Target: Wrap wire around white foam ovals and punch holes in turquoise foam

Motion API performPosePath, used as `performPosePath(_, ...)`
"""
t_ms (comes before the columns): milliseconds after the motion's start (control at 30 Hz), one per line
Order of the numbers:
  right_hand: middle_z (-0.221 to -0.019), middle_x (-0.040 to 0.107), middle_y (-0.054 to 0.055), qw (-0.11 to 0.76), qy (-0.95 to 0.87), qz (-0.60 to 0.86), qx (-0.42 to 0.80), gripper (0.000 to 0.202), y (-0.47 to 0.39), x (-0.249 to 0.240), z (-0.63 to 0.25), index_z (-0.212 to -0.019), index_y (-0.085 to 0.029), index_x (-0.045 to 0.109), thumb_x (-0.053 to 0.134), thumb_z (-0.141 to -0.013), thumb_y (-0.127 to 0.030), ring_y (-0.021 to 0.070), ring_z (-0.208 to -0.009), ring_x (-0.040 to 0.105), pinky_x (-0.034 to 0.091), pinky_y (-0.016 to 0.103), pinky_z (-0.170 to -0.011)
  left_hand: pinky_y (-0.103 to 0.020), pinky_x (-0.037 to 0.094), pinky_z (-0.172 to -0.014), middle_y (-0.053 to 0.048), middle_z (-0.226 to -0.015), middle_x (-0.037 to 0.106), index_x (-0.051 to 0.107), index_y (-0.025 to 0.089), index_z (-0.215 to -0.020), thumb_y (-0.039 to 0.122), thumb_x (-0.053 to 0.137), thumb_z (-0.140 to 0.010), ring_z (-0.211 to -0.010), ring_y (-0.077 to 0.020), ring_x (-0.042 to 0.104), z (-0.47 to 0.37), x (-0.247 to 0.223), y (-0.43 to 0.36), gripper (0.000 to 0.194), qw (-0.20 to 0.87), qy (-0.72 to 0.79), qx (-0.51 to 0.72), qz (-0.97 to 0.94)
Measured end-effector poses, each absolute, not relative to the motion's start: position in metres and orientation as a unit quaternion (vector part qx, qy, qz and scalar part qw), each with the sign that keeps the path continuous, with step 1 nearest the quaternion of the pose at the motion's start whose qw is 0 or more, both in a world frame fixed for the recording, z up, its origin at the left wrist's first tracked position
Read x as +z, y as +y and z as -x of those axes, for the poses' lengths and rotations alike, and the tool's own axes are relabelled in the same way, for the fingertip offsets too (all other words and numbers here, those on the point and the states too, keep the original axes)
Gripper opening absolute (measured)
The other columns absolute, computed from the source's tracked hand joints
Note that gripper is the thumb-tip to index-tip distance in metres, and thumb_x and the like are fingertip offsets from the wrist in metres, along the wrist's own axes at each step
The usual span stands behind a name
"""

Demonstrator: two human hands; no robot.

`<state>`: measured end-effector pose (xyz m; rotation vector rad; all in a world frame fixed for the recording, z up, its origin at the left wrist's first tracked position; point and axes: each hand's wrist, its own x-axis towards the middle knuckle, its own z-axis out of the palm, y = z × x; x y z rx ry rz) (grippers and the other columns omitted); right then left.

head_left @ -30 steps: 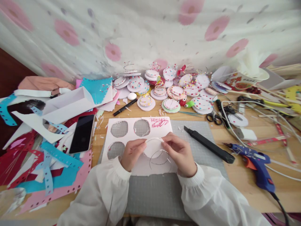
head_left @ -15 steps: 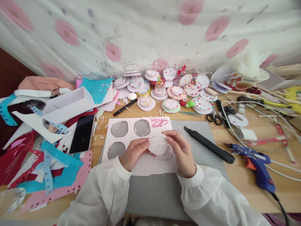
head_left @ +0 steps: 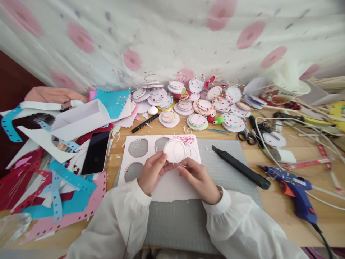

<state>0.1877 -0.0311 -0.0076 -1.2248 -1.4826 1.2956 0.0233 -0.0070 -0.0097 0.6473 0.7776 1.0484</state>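
My left hand [head_left: 152, 172] pinches a white paper disc [head_left: 169, 151] by its lower left edge, tilted up above the white sheet [head_left: 172, 187]. A thin pale ring [head_left: 190, 151], like a narrow strip or wire loop, overlaps the disc's right side. The fingers of my right hand [head_left: 199, 180] close on the ring's lower edge, close to the disc. Round holes are cut through the white sheet, and red scribble [head_left: 185, 139] marks its upper right corner. Beneath it lies a grey cutting mat [head_left: 178, 226].
A black utility knife [head_left: 241, 167] lies on the mat's right side. Beyond it are a blue glue gun [head_left: 299, 196] and scissors [head_left: 247, 137]. Decorated paper discs [head_left: 168, 118] line the back. Left are a phone [head_left: 95, 153], paper scraps [head_left: 72, 177] and a white box [head_left: 81, 120].
Both hands have turned, tipping the disc upright and raising it slightly to the left. My right hand has dropped from the disc's upper right to the ring's lower edge.
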Motion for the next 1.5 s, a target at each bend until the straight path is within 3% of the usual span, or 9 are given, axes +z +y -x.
performPosePath(167,-0.060,0.055,0.000,0.426,-0.498,0.479,0.584,0.036,-0.029,-0.006,-0.190,-0.066,-0.018,0.059,0.047,-0.090,-0.043,0.0126,-0.058,0.048,0.040,0.027,-0.059,-0.036,0.050,-0.088,-0.009,-0.103,0.069,0.067,0.016,-0.103,0.034,0.066,-0.082,-0.096,-0.0208,0.063,-0.021,-0.011,-0.009,0.028,0.740,0.339,0.458,-0.358)
performPosePath(400,-0.045,0.048,-0.002,0.408,-0.394,0.449,0.691,0.035,-0.028,-0.002,-0.195,-0.049,-0.017,0.055,0.054,-0.079,-0.036,0.0084,-0.041,0.040,0.028,0.025,-0.045,-0.037,0.043,-0.094,-0.013,-0.128,0.057,0.050,0.021,-0.129,0.034,0.078,-0.068,-0.117,-0.0286,0.052,-0.019,-0.012,-0.007,0.068,0.745,0.298,0.435,-0.407)
performPosePath(633,-0.034,0.035,-0.005,0.388,-0.370,0.442,0.719,0.040,-0.029,-0.001,-0.198,-0.043,-0.016,0.049,0.052,-0.079,-0.034,0.0052,-0.034,0.028,0.017,0.024,-0.041,-0.038,0.042,-0.092,-0.012,-0.121,0.059,0.050,0.022,-0.125,0.029,0.081,-0.063,-0.113,-0.0287,0.053,-0.018,-0.009,-0.008,0.069,0.773,0.263,0.414,-0.402)
performPosePath(833,-0.045,0.047,-0.005,0.451,-0.401,0.418,0.679,0.026,-0.029,-0.003,-0.196,-0.064,-0.016,0.060,0.056,-0.083,-0.032,0.0055,-0.045,0.038,0.028,0.020,-0.047,-0.028,0.044,-0.084,-0.005,-0.110,0.059,0.053,0.024,-0.116,0.021,0.082,-0.059,-0.100,-0.0196,0.054,-0.018,-0.011,-0.008,0.064,0.727,0.297,0.447,-0.428)
performPosePath(1000,-0.046,0.052,-0.007,0.441,-0.424,0.332,0.718,0.015,-0.033,-0.005,-0.198,-0.089,-0.019,0.064,0.061,-0.085,-0.033,0.0025,-0.034,0.030,0.019,0.016,-0.035,-0.031,0.044,-0.083,-0.008,-0.109,0.060,0.051,0.021,-0.117,0.031,0.080,-0.063,-0.099,-0.0215,0.056,-0.019,-0.010,-0.008,0.061,0.739,0.280,0.441,-0.424)
performPosePath(1100,-0.046,0.058,-0.006,0.404,-0.427,0.286,0.757,0.022,-0.036,-0.006,-0.197,-0.102,-0.019,0.063,0.061,-0.086,-0.034,0.0017,-0.028,0.024,0.015,0.015,-0.029,-0.033,0.043,-0.086,-0.009,-0.111,0.061,0.050,0.021,-0.118,0.032,0.078,-0.066,-0.101,-0.0227,0.056,-0.018,-0.009,-0.008,0.060,0.746,0.265,0.433,-0.430)
performPosePath(1233,-0.045,0.061,-0.003,0.390,-0.422,0.270,0.773,0.030,-0.040,-0.008,-0.194,-0.106,-0.018,0.062,0.056,-0.088,-0.041,0.0026,-0.024,0.027,0.014,0.014,-0.027,-0.033,0.044,-0.085,-0.008,-0.110,0.062,0.050,0.021,-0.117,0.030,0.078,-0.065,-0.100,-0.0221,0.057,-0.018,-0.009,-0.009,0.059,0.750,0.263,0.428,-0.431)
performPosePath(1500,-0.039,0.058,-0.003,0.403,-0.447,0.315,0.733,0.037,-0.041,0.000,-0.191,-0.094,-0.016,0.061,0.051,-0.088,-0.051,0.0033,-0.025,0.024,0.016,0.015,-0.029,-0.032,0.044,-0.084,-0.008,-0.109,0.062,0.049,0.021,-0.115,0.029,0.079,-0.064,-0.099,-0.0218,0.057,-0.018,-0.011,-0.009,0.060,0.747,0.267,0.436,-0.425)
